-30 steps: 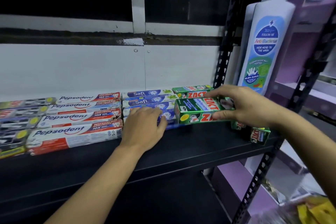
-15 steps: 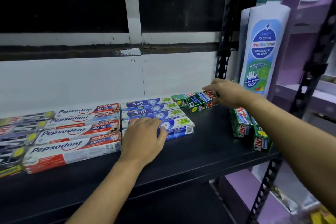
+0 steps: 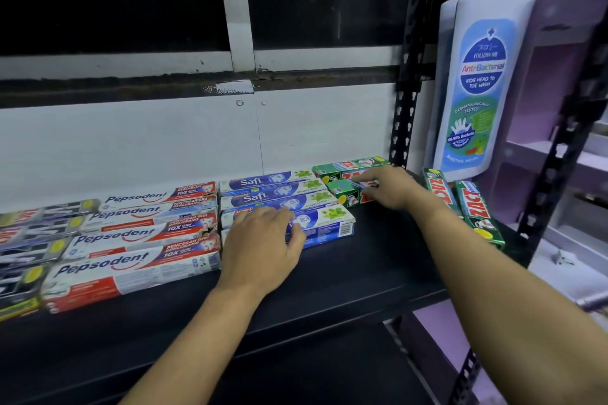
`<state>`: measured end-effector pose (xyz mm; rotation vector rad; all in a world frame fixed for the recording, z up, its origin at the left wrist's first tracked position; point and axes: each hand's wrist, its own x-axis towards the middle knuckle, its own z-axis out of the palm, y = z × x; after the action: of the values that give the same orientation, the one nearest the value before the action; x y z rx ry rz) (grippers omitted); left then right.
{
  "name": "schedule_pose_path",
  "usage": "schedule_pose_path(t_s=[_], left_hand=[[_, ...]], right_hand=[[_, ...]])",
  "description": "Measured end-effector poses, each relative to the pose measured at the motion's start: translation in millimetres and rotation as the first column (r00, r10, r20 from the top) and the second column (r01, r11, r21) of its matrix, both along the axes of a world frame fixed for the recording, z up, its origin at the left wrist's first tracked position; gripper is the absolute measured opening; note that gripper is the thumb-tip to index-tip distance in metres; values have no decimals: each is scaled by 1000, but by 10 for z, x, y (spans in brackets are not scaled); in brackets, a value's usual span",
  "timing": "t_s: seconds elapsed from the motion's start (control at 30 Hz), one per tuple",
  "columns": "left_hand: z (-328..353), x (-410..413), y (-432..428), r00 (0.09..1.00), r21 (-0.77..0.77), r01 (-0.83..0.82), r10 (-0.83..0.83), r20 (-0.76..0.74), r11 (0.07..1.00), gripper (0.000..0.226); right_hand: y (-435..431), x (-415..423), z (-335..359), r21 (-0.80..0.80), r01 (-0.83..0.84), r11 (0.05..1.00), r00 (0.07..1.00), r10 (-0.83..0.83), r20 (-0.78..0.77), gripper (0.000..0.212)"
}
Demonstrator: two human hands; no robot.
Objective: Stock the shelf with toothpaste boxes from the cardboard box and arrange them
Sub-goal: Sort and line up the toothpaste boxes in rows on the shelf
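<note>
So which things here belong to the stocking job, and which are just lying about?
Job: Zact box the right hand holds, two Zact boxes at the right, Safi boxes under the left hand, Pepsodent boxes, shelf.
Lying about: wash bottle, purple rack.

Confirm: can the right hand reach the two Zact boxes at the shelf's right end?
Likely yes: the two Zact boxes lie uncovered beside the right forearm; the right hand must first release the Zact box it holds.

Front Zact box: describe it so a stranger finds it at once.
On the black shelf, look right of the blue Safi boxes, by the back wall. Two green boxes lie crosswise there; the front Zact box is the nearer, the only one the right hand holds.
</note>
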<state>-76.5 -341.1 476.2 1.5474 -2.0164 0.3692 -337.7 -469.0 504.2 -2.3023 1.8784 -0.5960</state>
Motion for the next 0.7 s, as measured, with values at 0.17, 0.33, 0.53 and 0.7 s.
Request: schedule_pose_path(t_s=[0.17, 0.33, 0.53, 0.7], left_hand=[[9, -2, 14, 1000, 12, 2, -2, -3, 1000, 36], [-12, 20, 6, 1000, 14, 4, -4, -6, 1000, 36], [-14, 12, -10, 1000, 25, -8, 8, 9, 1000, 44], [-17, 1, -7, 1000, 36, -19, 19, 14, 999, 46]], right_hand=[[87, 145, -294, -43, 152, 987, 955, -136, 263, 39], [149, 157, -367, -56, 161, 985, 923, -130, 363, 45], [82, 114, -363, -57, 140, 989, 918, -108, 381, 51], [26, 146, -370, -86, 154, 984, 928, -114, 356, 52]])
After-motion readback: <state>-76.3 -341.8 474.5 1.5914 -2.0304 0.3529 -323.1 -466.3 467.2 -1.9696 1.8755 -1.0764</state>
